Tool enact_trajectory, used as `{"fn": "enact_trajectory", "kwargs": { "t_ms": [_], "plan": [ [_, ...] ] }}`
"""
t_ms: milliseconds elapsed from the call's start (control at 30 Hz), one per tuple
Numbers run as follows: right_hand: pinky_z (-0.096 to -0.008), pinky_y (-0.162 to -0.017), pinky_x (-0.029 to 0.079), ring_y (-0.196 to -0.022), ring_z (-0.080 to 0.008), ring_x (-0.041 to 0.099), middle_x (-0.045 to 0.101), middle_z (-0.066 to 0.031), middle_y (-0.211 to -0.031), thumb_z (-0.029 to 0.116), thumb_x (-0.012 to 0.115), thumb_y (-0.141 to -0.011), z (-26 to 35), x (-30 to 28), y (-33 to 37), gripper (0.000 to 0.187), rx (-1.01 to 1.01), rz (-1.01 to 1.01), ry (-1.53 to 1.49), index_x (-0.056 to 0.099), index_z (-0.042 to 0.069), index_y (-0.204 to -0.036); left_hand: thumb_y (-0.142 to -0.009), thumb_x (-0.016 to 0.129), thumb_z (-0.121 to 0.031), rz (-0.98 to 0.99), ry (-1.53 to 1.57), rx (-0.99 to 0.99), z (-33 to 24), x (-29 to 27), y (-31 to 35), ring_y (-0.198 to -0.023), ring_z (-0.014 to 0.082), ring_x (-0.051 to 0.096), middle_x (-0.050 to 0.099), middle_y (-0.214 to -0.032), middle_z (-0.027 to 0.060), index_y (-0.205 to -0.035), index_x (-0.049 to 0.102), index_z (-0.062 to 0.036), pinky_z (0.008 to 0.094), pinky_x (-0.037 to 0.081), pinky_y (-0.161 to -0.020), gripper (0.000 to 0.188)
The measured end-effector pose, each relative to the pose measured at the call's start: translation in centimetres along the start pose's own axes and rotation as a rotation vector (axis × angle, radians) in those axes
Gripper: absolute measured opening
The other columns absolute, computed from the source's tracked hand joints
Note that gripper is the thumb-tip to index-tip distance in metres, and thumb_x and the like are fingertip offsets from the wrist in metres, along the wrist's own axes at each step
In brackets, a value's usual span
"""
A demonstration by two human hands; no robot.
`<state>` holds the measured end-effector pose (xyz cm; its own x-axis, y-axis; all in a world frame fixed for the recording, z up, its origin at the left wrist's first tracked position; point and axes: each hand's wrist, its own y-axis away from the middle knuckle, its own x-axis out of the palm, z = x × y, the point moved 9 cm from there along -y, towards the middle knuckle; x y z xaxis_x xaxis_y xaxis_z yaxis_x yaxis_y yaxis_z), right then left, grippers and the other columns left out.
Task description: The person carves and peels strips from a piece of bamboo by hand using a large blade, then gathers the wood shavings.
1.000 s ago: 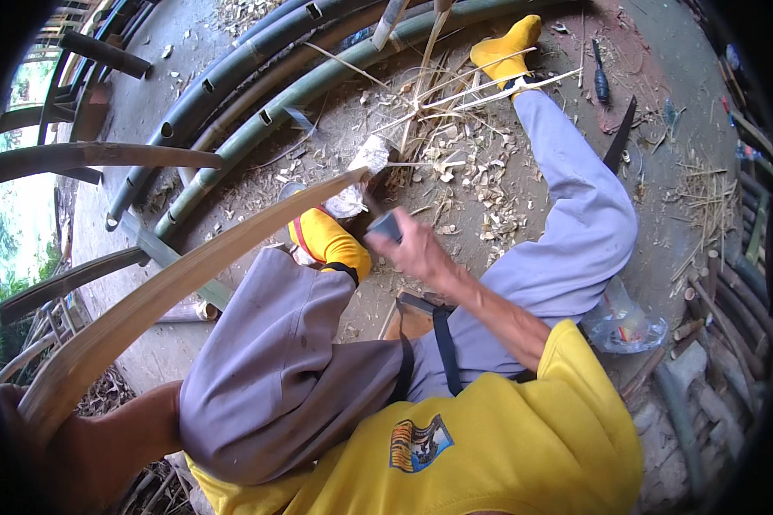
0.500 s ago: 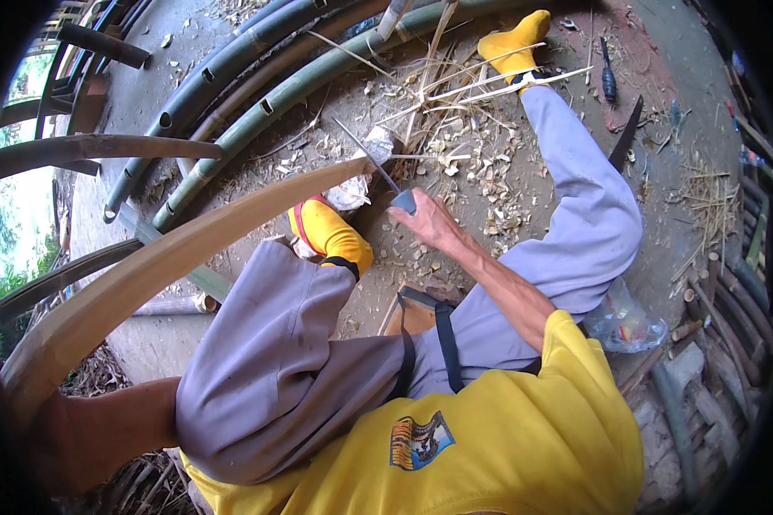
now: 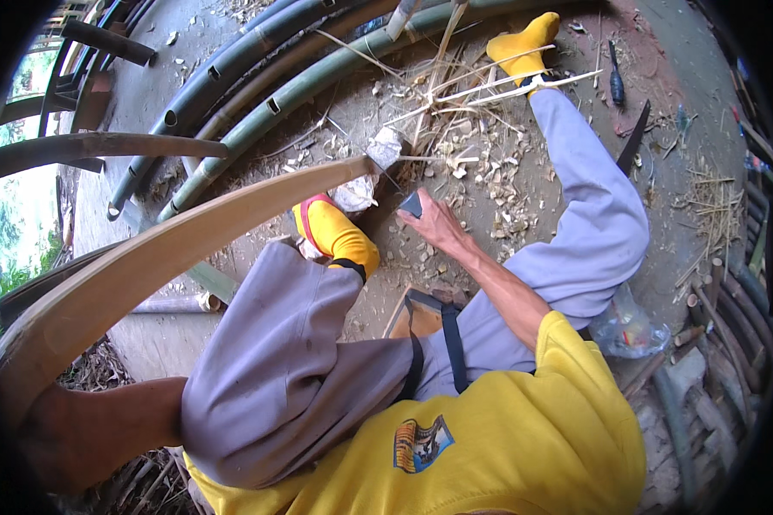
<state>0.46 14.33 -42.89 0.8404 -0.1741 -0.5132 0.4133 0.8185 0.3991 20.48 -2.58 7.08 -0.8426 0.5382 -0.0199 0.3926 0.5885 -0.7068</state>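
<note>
My right hand (image 3: 436,221) is closed around the blue-grey handle (image 3: 411,204) of a long knife, its thin blade (image 3: 392,179) seen nearly edge-on. The blade points up and left to the tip of a wide, pale curved bamboo strip (image 3: 223,215). That tip lies by a whitish block (image 3: 385,148), just beyond my left foot in a yellow sock (image 3: 342,233) with a red strap. At lower left my left hand (image 3: 39,433) is by the strip's near end; its fingers are lost in the dark rim.
Green and dark bamboo poles (image 3: 275,103) lie across the far left. Wood chips (image 3: 489,172) and split slivers (image 3: 455,94) litter the floor. A dark screwdriver-like tool (image 3: 616,77) and a dark blade (image 3: 634,137) lie at far right. A plastic bag (image 3: 629,330) sits beside my right thigh.
My right hand has turned the knife slightly, and its blade now looks shorter and thinner near the strip's tip. The whole view has shifted a little.
</note>
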Motion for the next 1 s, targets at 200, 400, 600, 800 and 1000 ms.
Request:
{"fn": "enact_trajectory", "kwargs": {
  "t_ms": [200,400,600,800,1000],
  "plan": [
    [-0.0448,-0.064,0.050,-0.072,-0.0381,0.064,0.063,-0.0214,-0.079,0.037,0.058,-0.083,-1.1,2.3,0.6,0.045,0.140,0.111,-0.312,0.045,-0.001,-0.103,-0.088,0.053,-0.032,-0.175,0.141,-0.387,9.3,0.6,3.6,-0.087,0.0232,0.054,0.054,-0.086,0.0097,-0.104,0.053,-0.0034,0.0500,0.037,-0.097,0.033],
    [-0.0460,-0.062,0.049,-0.072,-0.0398,0.063,0.063,-0.0228,-0.076,0.038,0.059,-0.081,-2.8,1.4,0.0,0.044,0.093,0.017,-0.205,0.044,0.001,-0.100,-0.089,0.053,-0.027,-0.365,0.181,-0.347,17.6,-2.4,9.1,-0.066,0.0139,0.043,0.048,-0.073,0.0038,-0.090,0.055,-0.0051,0.0331,0.039,-0.069,0.022],
    [-0.0441,-0.062,0.049,-0.071,-0.0380,0.064,0.063,-0.0214,-0.075,0.042,0.060,-0.080,-3.7,2.2,-0.4,0.046,0.122,-0.007,-0.243,0.046,0.001,-0.096,-0.084,0.056,-0.026,-0.629,0.167,-0.385,18.6,-6.1,11.3,-0.060,0.0145,0.045,0.047,-0.069,0.0008,-0.086,0.052,-0.0097,0.0309,0.040,-0.057,0.017],
    [-0.0410,-0.064,0.048,-0.071,-0.0327,0.064,0.063,-0.0150,-0.072,0.045,0.061,-0.080,-5.1,3.1,-0.8,0.047,0.208,0.020,-0.287,0.050,0.002,-0.093,-0.082,0.052,-0.016,-0.509,0.185,-0.270,18.5,-5.8,10.8,-0.056,0.0118,0.046,0.044,-0.063,0.0010,-0.082,0.048,-0.0092,0.0248,0.044,-0.046,0.008],
    [-0.0429,-0.065,0.048,-0.074,-0.0333,0.064,0.063,-0.0167,-0.075,0.045,0.063,-0.078,-5.2,3.1,-1.2,0.047,0.197,0.019,-0.231,0.050,0.002,-0.094,-0.079,0.048,-0.010,-0.538,0.002,-0.194,17.5,-4.5,10.0,-0.052,0.0121,0.046,0.042,-0.062,0.0025,-0.083,0.044,-0.0095,0.0252,0.044,-0.044,0.006]
  ]
}}
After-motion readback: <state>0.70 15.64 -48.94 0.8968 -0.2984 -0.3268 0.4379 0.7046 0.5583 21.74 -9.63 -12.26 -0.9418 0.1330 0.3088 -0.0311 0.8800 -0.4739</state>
